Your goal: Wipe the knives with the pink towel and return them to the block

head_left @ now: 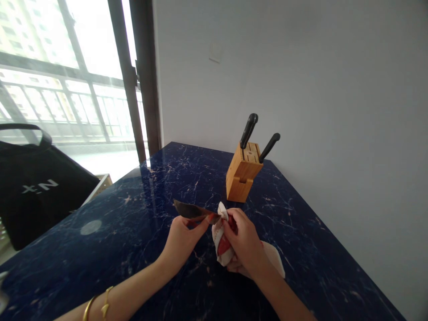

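Note:
A knife with a broad dark blade is held above the table, its free end pointing left. My left hand is closed on the blade, thumb and fingers pinching it along the lower edge. Bunched at the blade's right end is a white and red cloth; whatever part of the knife lies inside it is hidden. My right hand is closed on this cloth, fingers pressed together around its upper fold. The cloth's loose part hangs below and behind my right wrist.
A wooden knife block with two black-handled knives stands just beyond my hands on the blue marbled table. A black bag is past the left edge. The wall runs along the far right side.

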Tool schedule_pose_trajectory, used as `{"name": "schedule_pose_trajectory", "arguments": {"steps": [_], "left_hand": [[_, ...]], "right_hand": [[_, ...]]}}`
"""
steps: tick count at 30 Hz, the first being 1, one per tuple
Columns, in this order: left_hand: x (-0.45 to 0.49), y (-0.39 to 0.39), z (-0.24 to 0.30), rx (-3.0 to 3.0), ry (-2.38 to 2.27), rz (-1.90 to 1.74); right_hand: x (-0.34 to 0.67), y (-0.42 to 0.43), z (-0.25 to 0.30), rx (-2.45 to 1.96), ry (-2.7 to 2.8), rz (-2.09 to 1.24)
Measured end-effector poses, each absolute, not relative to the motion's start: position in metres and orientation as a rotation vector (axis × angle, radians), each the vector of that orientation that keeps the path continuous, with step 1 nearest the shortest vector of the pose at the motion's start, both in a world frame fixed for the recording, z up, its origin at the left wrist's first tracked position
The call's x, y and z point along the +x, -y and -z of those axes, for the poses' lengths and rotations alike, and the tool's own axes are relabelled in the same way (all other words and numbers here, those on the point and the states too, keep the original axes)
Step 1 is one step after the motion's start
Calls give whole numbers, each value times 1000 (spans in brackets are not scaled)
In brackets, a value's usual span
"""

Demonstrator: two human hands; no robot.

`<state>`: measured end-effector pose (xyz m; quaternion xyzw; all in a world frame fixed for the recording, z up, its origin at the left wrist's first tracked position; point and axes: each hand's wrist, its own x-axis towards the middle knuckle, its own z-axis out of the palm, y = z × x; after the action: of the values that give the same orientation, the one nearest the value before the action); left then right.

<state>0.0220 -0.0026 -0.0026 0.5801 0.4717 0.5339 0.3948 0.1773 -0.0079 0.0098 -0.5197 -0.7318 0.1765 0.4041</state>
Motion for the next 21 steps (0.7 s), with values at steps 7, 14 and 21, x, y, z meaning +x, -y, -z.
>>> {"name": "schedule_pose_trajectory", "arguments": {"steps": [7, 14, 21], "left_hand": [[21, 1, 3, 1401, -1160, -1345], [23, 1, 5, 1416, -1122, -1378], [22, 1, 4, 1419, -1125, -1380]], "right_hand": [[178, 7, -8, -1285, 1881, -442], [179, 6, -7, -1337, 1818, -433], [179, 7, -7, -1316, 1857, -434]]}}
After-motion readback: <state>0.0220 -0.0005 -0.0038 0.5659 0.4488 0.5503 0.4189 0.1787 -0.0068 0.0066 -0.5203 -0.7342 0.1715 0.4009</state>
